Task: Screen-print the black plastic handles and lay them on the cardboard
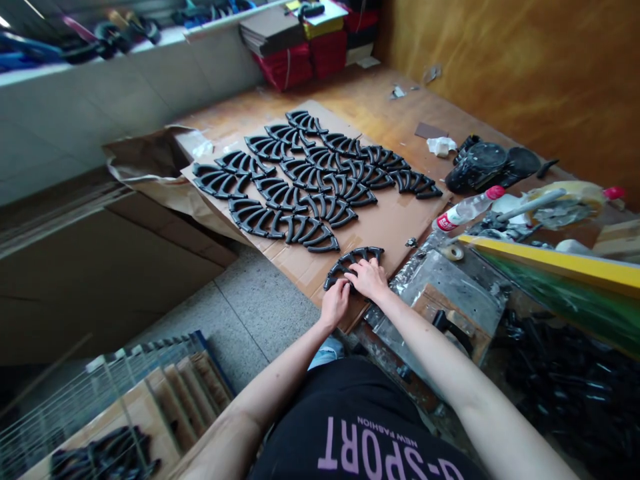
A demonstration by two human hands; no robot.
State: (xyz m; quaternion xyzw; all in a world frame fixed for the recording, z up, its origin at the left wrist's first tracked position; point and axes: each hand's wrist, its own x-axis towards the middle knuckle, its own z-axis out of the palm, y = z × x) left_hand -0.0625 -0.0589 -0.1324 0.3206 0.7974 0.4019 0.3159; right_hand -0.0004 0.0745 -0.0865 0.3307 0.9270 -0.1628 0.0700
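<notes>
A black fan-shaped ribbed piece (357, 257) lies on the near edge of a cardboard sheet (395, 220). Both my hands rest on it. My left hand (334, 301) has its fingers curled and pressed on the piece's near left end. My right hand (367, 277) lies over its middle with fingers bent down onto it. Beyond it, several identical black fan-shaped pieces (305, 177) are laid out in rows across the cardboard.
A clear plastic bottle with a red cap (467, 210) lies right of the cardboard, beside black containers (483, 165) and clutter. A yellow-edged green panel (565, 280) is at right. A wire rack (100, 393) with black parts stands at lower left. Red and black stacks (310, 47) sit far back.
</notes>
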